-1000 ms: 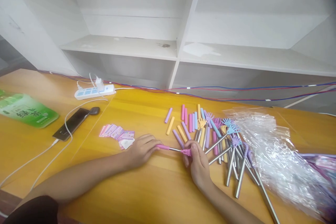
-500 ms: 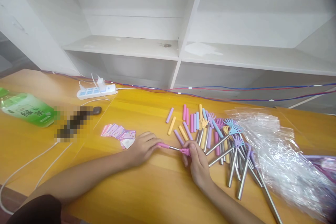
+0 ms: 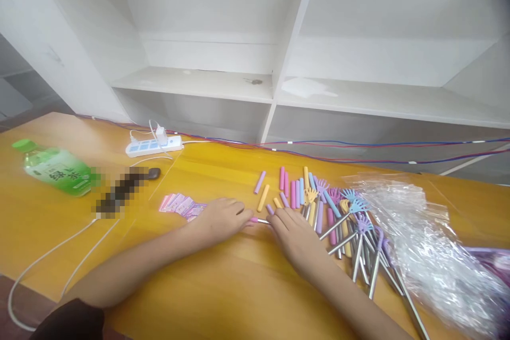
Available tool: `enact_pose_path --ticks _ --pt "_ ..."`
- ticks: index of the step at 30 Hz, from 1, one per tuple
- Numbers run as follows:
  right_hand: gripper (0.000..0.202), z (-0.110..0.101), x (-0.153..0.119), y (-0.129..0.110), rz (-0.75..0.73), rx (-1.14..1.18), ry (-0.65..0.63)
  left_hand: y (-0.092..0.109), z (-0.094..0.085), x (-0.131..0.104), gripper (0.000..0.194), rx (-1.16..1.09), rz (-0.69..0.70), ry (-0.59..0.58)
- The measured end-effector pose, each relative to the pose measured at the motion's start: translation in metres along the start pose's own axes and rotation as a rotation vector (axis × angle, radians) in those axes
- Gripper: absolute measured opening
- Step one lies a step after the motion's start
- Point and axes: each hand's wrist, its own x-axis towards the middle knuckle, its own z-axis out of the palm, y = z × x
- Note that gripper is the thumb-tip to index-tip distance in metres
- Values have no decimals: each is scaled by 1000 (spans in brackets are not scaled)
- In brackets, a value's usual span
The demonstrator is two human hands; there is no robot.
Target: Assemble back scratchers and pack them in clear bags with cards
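Between my two hands a thin back scratcher with a pink grip and a metal rod lies level above the table. My left hand is closed on its pink grip end. Fingers of my right hand wrap the other end, and its head is hidden under them. Just beyond my right hand lie loose foam-like tubes in pink, purple, yellow and blue. To its right is a pile of metal back scratchers with coloured claw-shaped heads. Small printed cards are fanned out behind my left hand.
Clear plastic bags are heaped on the right of the wooden table. On the left are a green drink bottle, a power strip and white cables. A white shelf unit stands behind, with red and blue wires along its foot.
My right hand has turned palm down over the scratcher's head, which showed pink before. Both hands are closer together, with less rod showing between them. The view has shifted slightly.
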Motion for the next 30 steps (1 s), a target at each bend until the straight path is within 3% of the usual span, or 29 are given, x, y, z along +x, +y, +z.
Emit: enact_pose_path --ticks 5,11,18,30 --pt "24 -17 19 -5 -35 -21 -35 11 -3 13 18 81 21 22" --pt "18 -29 23 2 27 3 -85 2 -7 16 10 143 65 30" --pt "17 -24 11 6 -23 -119 -55 1 -13 13 8 147 108 62" --pt "22 -20 -8 10 -158 -178 -50 -1 -14 0 7 87 141 19"
